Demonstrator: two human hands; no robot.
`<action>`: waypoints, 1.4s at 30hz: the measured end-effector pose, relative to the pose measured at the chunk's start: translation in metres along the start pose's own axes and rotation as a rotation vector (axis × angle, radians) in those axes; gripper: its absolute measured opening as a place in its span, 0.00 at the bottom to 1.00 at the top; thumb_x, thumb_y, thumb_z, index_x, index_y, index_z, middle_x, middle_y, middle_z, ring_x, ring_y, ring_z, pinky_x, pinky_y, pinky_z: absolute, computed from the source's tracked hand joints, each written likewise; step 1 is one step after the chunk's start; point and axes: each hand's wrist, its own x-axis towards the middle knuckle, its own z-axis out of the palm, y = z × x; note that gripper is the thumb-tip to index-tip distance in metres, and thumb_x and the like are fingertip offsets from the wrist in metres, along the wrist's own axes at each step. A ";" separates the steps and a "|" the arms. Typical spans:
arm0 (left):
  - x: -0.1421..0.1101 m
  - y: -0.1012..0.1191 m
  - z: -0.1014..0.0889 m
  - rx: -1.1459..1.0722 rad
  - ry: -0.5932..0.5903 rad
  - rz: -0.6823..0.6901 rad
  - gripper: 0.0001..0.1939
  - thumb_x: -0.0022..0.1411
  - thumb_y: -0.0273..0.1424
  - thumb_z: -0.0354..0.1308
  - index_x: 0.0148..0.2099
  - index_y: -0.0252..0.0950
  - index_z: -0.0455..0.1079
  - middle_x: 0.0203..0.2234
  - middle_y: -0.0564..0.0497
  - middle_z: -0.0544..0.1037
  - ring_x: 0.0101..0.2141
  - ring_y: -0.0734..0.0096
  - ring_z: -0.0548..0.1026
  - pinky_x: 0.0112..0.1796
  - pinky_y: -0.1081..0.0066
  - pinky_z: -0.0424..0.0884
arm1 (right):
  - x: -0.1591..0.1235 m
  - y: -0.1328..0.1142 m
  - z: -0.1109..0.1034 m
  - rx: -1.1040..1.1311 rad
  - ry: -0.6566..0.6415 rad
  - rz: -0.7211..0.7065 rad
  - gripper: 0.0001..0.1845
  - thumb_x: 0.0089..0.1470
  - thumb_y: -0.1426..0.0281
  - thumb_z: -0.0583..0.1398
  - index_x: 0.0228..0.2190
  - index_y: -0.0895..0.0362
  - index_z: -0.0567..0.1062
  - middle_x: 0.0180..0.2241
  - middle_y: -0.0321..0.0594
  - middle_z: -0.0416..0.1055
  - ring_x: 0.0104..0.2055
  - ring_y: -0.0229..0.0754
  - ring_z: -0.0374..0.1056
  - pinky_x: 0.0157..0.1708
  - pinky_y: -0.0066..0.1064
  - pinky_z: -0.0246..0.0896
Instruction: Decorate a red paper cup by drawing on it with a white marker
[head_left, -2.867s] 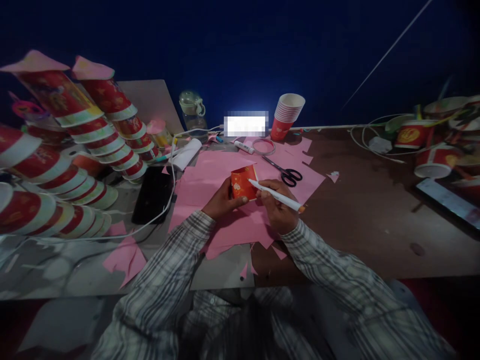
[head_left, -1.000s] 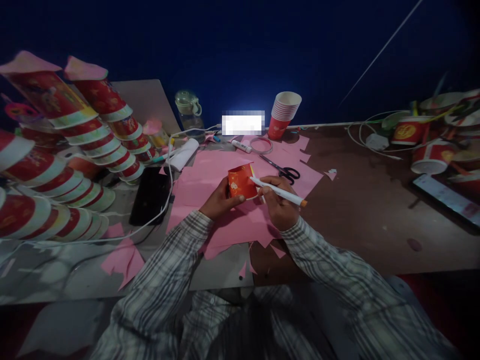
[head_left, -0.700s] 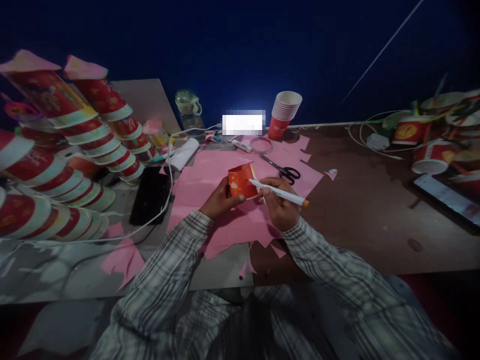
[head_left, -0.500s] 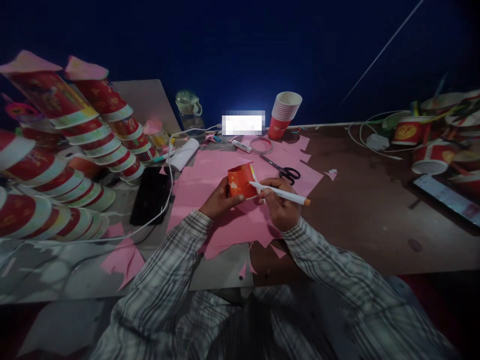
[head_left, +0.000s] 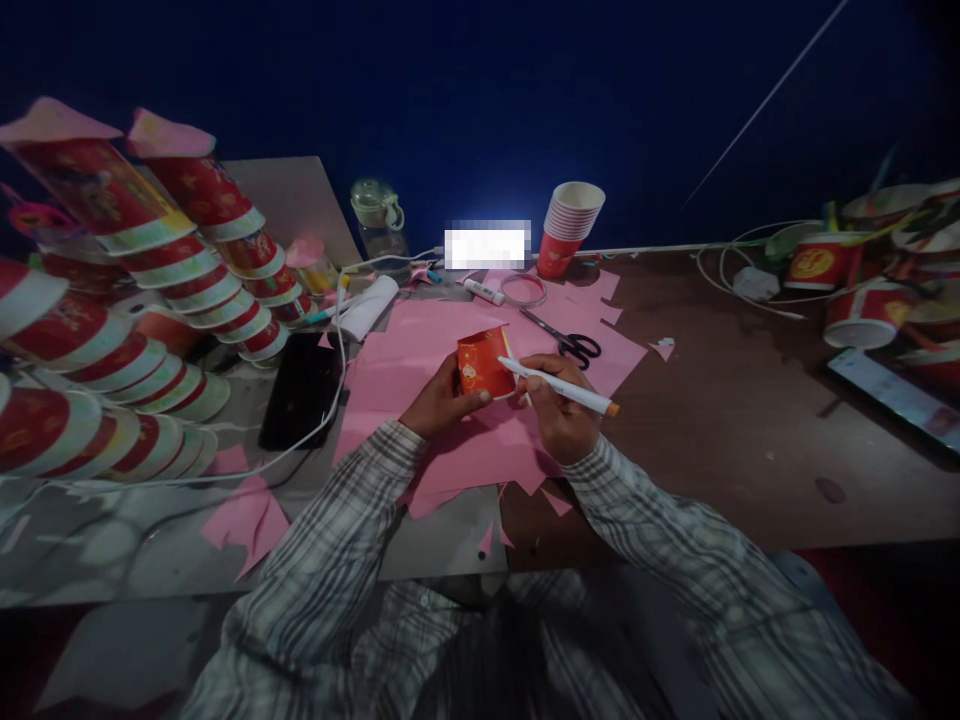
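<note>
My left hand (head_left: 444, 402) is wrapped round the left side of a red paper cup (head_left: 484, 368) with gold prints, its thumb along the lower edge. The cup is tilted above pink paper sheets (head_left: 420, 340). In my right hand (head_left: 561, 410) is a white marker (head_left: 570, 388) with an orange end pointing right. The marker's tip meets the cup's side near its right edge. Some of my right fingers are hidden behind the marker and the cup. Black-handled scissors (head_left: 576, 346) lie just beyond my right hand on the pink paper.
Tall towers of red and white cups (head_left: 180, 270) with pink tops stand at left. A phone (head_left: 298, 392) lies under a white cable. Behind are a glue stick (head_left: 484, 291), a tape roll (head_left: 525, 302) and a cup stack (head_left: 562, 245). At right are more cups (head_left: 862, 315) and another phone (head_left: 896, 400).
The marker's tip has shifted very slightly up along the cup's side, and its orange end a little down. Both hands keep almost the same place.
</note>
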 end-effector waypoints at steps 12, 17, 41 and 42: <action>-0.001 -0.001 -0.002 0.017 -0.020 -0.010 0.42 0.45 0.46 0.75 0.58 0.34 0.64 0.53 0.39 0.74 0.53 0.50 0.73 0.54 0.54 0.69 | 0.000 0.003 0.001 -0.003 0.043 0.083 0.12 0.65 0.61 0.58 0.42 0.55 0.76 0.32 0.40 0.76 0.34 0.43 0.76 0.36 0.38 0.75; 0.000 -0.002 -0.004 0.001 -0.048 0.010 0.40 0.46 0.44 0.75 0.57 0.35 0.66 0.51 0.41 0.76 0.52 0.51 0.74 0.53 0.55 0.70 | -0.001 0.001 0.002 0.026 0.062 0.063 0.11 0.65 0.61 0.58 0.42 0.55 0.76 0.29 0.37 0.75 0.32 0.41 0.75 0.34 0.35 0.74; -0.001 0.004 0.001 -0.057 0.037 -0.047 0.41 0.39 0.46 0.77 0.52 0.34 0.68 0.47 0.43 0.76 0.48 0.56 0.73 0.51 0.57 0.70 | -0.005 -0.003 0.002 0.031 -0.040 0.044 0.12 0.65 0.62 0.57 0.43 0.56 0.76 0.35 0.43 0.77 0.39 0.45 0.76 0.39 0.42 0.75; -0.001 0.005 0.001 -0.065 0.039 -0.045 0.41 0.39 0.46 0.77 0.52 0.34 0.68 0.46 0.43 0.76 0.48 0.57 0.73 0.51 0.58 0.70 | -0.005 -0.003 0.002 0.032 -0.035 0.049 0.12 0.65 0.62 0.57 0.43 0.55 0.76 0.35 0.43 0.77 0.39 0.45 0.76 0.39 0.42 0.75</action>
